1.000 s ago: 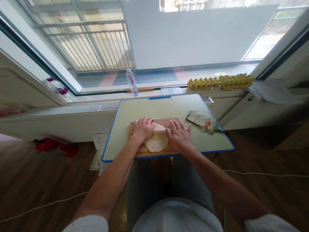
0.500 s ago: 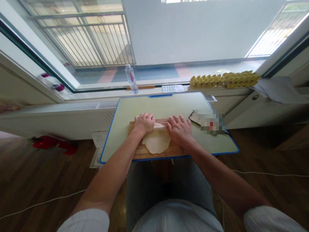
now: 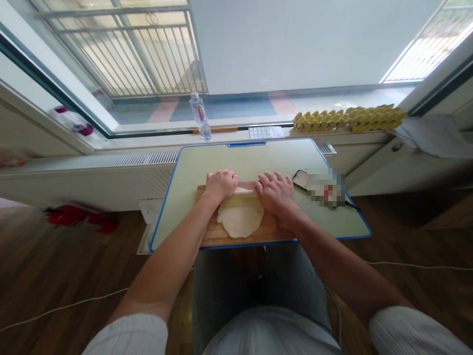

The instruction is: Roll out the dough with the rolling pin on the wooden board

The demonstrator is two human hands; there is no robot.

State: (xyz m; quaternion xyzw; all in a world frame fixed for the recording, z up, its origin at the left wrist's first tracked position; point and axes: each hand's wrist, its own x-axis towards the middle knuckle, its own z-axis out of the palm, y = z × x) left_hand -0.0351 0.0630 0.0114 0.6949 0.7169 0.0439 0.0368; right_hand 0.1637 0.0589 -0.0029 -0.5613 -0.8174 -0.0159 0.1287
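Observation:
A flat, uneven round of pale dough (image 3: 241,217) lies on a wooden cutting board (image 3: 218,237) in front of me. Across its far edge runs a pale rolling pin (image 3: 246,191), visible only between my hands; dough seems to lie over or against it. My left hand (image 3: 222,184) is curled around the pin's left end. On the right end, my right hand (image 3: 275,191) presses down with its fingers bent over it. Both ends of the pin are hidden under my hands.
The board rests on a small blue-edged table (image 3: 207,157). A phone (image 3: 301,179) lies on its right side, beside a blurred-out patch. On the windowsill stand a plastic bottle (image 3: 200,117) and yellow wavy trays (image 3: 349,119). A red fire extinguisher (image 3: 83,218) is on the floor at left.
The view has shifted slightly. My hands keep their hold on the rolling pin at the dough's far edge, and a little more of the dough shows in front of it.

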